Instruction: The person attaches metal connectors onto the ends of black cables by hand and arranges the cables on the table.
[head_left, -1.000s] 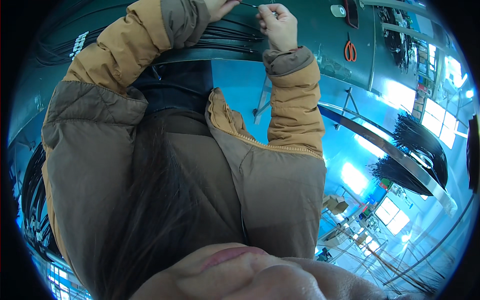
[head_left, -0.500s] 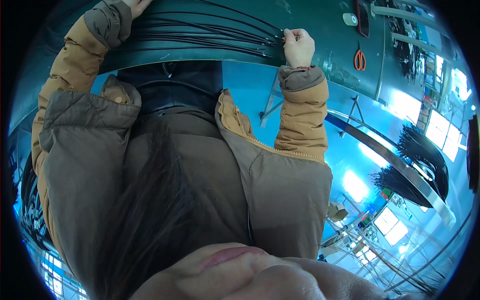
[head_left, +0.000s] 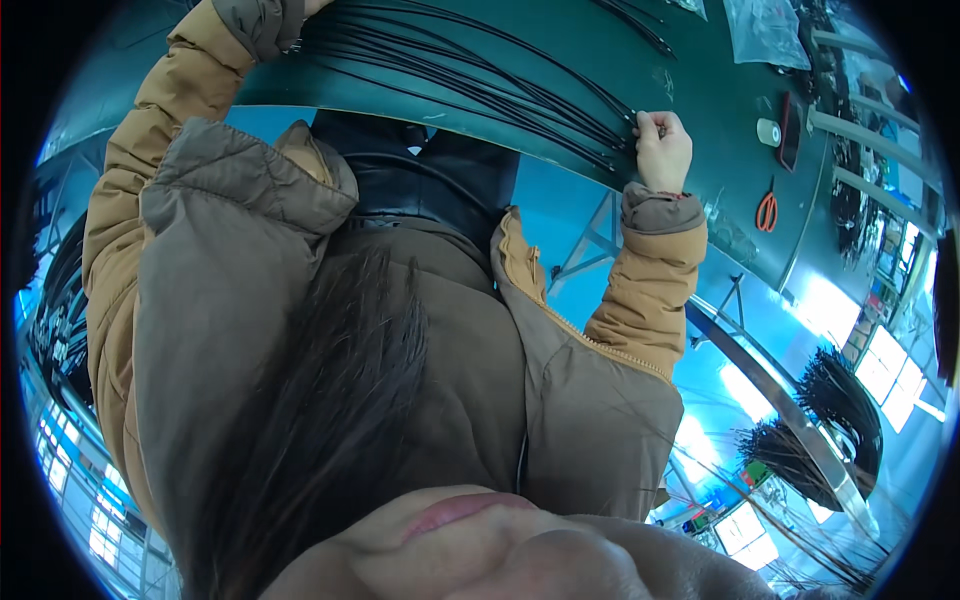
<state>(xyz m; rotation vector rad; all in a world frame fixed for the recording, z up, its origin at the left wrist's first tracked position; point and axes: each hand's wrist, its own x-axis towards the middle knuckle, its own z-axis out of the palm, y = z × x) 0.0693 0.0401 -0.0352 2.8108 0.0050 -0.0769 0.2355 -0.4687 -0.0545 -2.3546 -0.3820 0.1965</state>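
Observation:
A bundle of long black cables lies stretched across the dark green table. My right hand is closed in a fist around the bundle's right end, near the table's front edge. My left hand sits at the far left end of the cables, at the picture's top edge. Only a sliver of it shows past the grey cuff of my tan jacket sleeve, so its grip is hidden. My jacket and hair fill the middle of the view.
Orange-handled scissors, a small white tape roll, a flat black object and a clear plastic bag lie on the table to the right. More black cable bundles hang on a rack at lower right.
My hands, close together a second ago, have spread apart: the left went to the far left, the right slid rightward along the cables. The bundle now lies stretched between them.

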